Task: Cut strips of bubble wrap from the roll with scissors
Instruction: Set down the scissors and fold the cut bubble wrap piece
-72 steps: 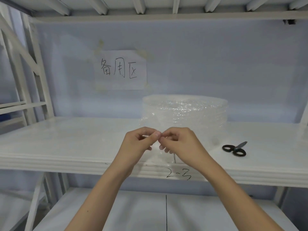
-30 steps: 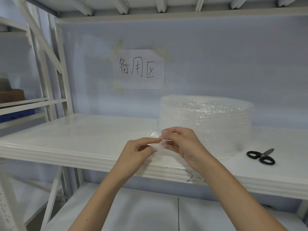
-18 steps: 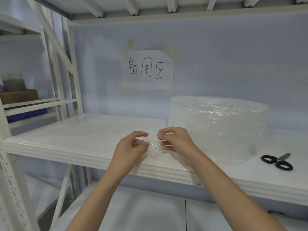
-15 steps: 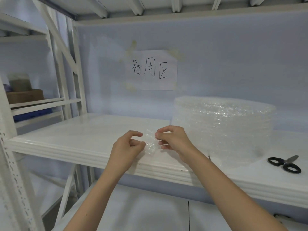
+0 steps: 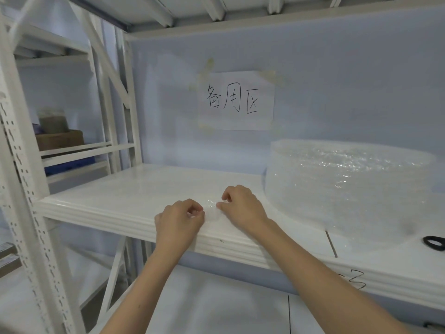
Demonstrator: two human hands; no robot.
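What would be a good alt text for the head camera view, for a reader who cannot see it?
Two bare hands, the left hand and the right hand, pinch a small clear piece of bubble wrap between them at the front of a white shelf. A large bubble wrap roll stands to the right, with black scissors at the frame edge and a handwritten paper sign on the wall.

"备用区" on wall paper sign [image 5: 237, 101]

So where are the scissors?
In the head view, the scissors lie on the shelf at the far right edge, just right of the bubble wrap roll.
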